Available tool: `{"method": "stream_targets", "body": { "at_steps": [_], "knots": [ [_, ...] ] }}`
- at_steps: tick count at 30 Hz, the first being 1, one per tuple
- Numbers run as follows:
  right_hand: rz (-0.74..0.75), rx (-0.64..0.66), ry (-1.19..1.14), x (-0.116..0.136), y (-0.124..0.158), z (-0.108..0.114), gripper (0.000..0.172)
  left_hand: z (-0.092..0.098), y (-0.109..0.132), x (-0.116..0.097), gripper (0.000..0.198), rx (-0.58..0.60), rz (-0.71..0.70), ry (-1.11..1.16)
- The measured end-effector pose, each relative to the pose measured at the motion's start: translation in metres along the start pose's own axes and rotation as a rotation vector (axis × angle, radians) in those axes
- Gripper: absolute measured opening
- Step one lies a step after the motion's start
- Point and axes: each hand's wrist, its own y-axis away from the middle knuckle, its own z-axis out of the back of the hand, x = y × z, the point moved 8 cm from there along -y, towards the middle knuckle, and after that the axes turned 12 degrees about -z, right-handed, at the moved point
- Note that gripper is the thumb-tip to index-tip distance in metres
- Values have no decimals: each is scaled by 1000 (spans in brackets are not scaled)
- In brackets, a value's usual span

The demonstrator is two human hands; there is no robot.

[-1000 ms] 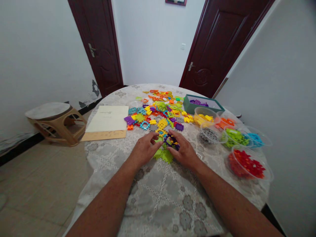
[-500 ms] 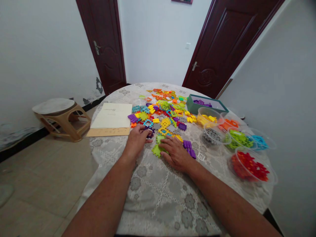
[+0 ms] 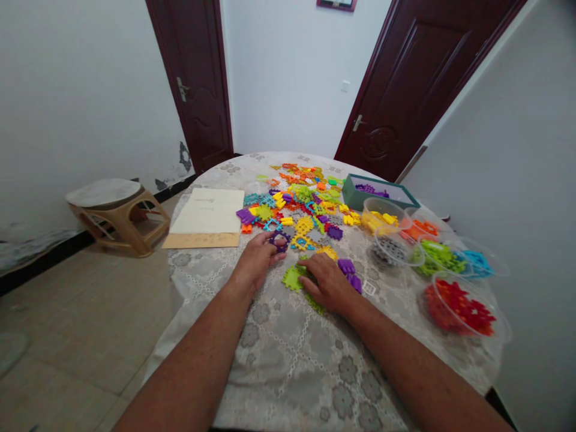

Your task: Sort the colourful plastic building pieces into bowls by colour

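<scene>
My left hand [image 3: 257,261] has its fingers bent at the near edge of the pile, closed on a dark purple square building piece [image 3: 279,240] with an open middle. To its right, my right hand [image 3: 328,281] is curled over several lime-green notched building pieces [image 3: 292,278], with thumb and fingers on them; part of these pieces is hidden under the palm. Right beside that hand lie purple chunky pieces [image 3: 347,267]. Beyond both hands spreads a mixed pile of plastic building pieces, with a yellow piece [image 3: 304,225] near its front.
Clear tubs on the right hold yellow [image 3: 382,221], grey [image 3: 390,251], orange, green, blue and red pieces [image 3: 463,309]. Behind them stands a green box [image 3: 378,195] with purple pieces. An open notebook [image 3: 207,211] lies at left on the patterned tablecloth [image 3: 279,372]. A stool [image 3: 119,219] stands beyond the table.
My right hand has drawn slightly nearer, its fingers curling more, and the lime-green pieces have shifted under it. My left hand has moved a little right with the purple piece.
</scene>
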Motion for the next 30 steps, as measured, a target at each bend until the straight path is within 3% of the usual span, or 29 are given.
{"method": "stream_targets", "body": {
  "at_steps": [4,8,13,15,18,23,26,30],
  "knots": [
    [10,-57,-24,0,0,3,29,-2,0,1,43,22,16,-14],
    [-17,-171,-39,-4,-2,17,36,-13,5,4,36,141,48,-60],
    [-226,-253,76,-46,-2,56,32,-23,11,2,33,215,45,-110],
    [-395,-214,160,-73,3,71,33,-22,11,1,31,201,49,-130],
    [-601,-30,271,-102,13,75,34,-21,10,0,28,177,54,-144],
    [-591,202,265,-106,17,54,49,-23,10,2,30,194,58,-157],
    [-572,204,223,-103,13,51,42,-22,10,2,30,194,52,-165],
    [-580,102,200,-97,11,77,31,-22,12,1,30,189,51,-173]
  ]
}}
